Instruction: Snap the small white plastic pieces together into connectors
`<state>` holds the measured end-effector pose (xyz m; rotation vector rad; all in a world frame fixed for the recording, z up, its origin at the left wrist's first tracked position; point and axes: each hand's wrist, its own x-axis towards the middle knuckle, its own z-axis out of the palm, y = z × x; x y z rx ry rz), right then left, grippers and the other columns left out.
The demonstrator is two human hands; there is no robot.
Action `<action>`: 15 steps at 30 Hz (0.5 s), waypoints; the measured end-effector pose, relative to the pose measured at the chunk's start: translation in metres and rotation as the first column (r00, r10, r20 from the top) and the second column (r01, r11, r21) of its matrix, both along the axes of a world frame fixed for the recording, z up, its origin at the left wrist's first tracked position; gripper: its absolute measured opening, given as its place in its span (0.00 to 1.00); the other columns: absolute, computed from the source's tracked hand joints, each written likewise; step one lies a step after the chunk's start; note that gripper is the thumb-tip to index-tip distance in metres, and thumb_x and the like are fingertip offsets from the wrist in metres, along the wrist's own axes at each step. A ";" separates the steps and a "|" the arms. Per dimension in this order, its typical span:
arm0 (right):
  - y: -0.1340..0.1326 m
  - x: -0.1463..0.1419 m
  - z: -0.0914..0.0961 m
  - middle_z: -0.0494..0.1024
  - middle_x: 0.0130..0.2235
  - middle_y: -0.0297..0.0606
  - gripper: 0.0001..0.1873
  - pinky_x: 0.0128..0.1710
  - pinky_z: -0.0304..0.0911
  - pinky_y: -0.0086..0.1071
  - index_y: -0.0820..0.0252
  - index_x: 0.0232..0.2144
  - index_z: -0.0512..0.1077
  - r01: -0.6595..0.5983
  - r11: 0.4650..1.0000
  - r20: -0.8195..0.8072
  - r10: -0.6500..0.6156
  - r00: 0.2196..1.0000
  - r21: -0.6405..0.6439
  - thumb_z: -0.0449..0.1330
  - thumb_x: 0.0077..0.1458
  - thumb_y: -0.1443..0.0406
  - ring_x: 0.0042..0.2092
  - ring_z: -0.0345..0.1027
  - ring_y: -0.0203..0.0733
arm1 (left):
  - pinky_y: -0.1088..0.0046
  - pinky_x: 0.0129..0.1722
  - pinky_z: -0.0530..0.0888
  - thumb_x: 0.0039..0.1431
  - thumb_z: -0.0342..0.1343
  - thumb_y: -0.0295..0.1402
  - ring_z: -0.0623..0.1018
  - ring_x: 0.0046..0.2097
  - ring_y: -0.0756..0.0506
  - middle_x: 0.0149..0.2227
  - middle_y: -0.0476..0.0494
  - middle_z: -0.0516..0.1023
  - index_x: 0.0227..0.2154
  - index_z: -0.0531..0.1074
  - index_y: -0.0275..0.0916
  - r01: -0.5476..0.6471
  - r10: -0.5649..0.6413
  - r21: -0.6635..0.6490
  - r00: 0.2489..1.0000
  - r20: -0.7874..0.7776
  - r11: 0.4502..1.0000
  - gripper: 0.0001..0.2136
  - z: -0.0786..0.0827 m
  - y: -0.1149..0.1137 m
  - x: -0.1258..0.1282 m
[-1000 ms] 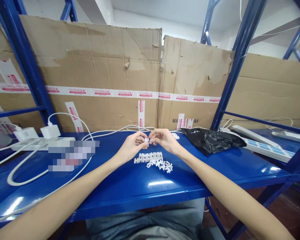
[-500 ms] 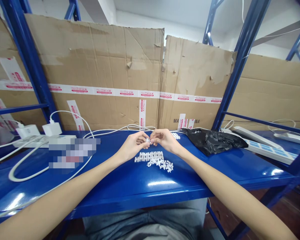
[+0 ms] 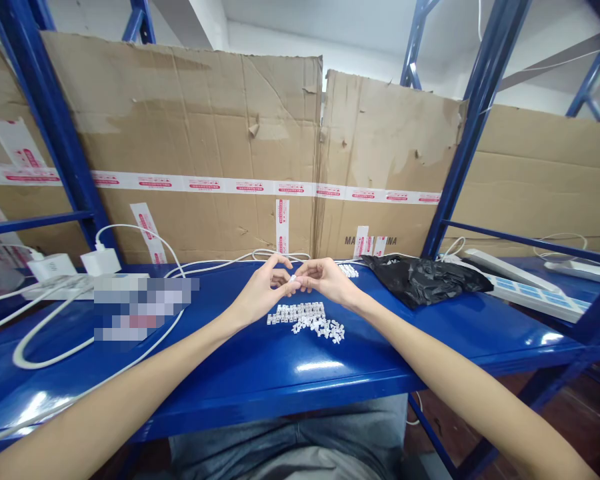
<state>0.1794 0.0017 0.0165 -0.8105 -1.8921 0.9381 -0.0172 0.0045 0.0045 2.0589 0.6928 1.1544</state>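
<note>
My left hand (image 3: 260, 291) and my right hand (image 3: 326, 280) meet above the blue steel shelf (image 3: 380, 367), their fingertips pinching a tiny white plastic piece (image 3: 293, 278) from both sides. Just below my hands lies a neat row of joined white plastic connectors (image 3: 295, 313). A loose heap of similar pieces (image 3: 320, 329) sits against it, nearer to me. A small cluster of white pieces (image 3: 350, 270) lies beyond my right hand. Much of the held piece is hidden by my fingers.
A crumpled black plastic bag (image 3: 423, 281) lies to the right, with a white power strip (image 3: 533, 300) beyond it. White cables (image 3: 55, 340) and a white charger (image 3: 100, 262) occupy the left. Cardboard sheets (image 3: 180, 120) stand behind the shelf, between blue uprights.
My hands still hold the small piece together. My left fingers have spread slightly upward, and the view has shifted a little.
</note>
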 end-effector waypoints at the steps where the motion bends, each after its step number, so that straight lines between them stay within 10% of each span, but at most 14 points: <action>1: 0.001 0.000 -0.001 0.79 0.27 0.35 0.14 0.31 0.67 0.31 0.63 0.32 0.76 0.003 1.000 -0.015 -0.003 1.000 0.000 0.70 0.52 0.58 0.28 0.70 0.35 | 0.66 0.38 0.78 0.60 0.63 0.37 0.82 0.33 0.45 0.30 0.50 0.80 0.43 0.63 0.42 0.003 -0.003 -0.003 1.000 -0.002 1.000 0.15 0.000 0.000 0.000; 7: -0.002 0.006 0.005 0.77 0.27 0.34 0.14 0.29 0.62 0.29 0.62 0.33 0.76 0.071 0.987 0.063 -0.080 0.995 0.145 0.66 0.58 0.56 0.27 0.67 0.34 | 0.69 0.36 0.76 0.62 0.58 0.36 0.80 0.31 0.47 0.29 0.48 0.79 0.39 0.70 0.39 -0.070 0.073 0.067 0.997 -0.037 0.995 0.07 0.001 0.005 -0.001; 15: -0.023 0.004 0.011 0.79 0.35 0.37 0.07 0.39 0.64 0.31 0.59 0.38 0.83 -0.401 0.890 0.607 0.200 0.769 0.215 0.70 0.55 0.65 0.37 0.71 0.38 | 0.73 0.29 0.65 0.60 0.52 0.29 0.69 0.27 0.50 0.24 0.54 0.67 0.36 0.70 0.39 -0.200 0.221 0.179 0.969 -0.106 0.963 0.03 -0.005 0.019 -0.010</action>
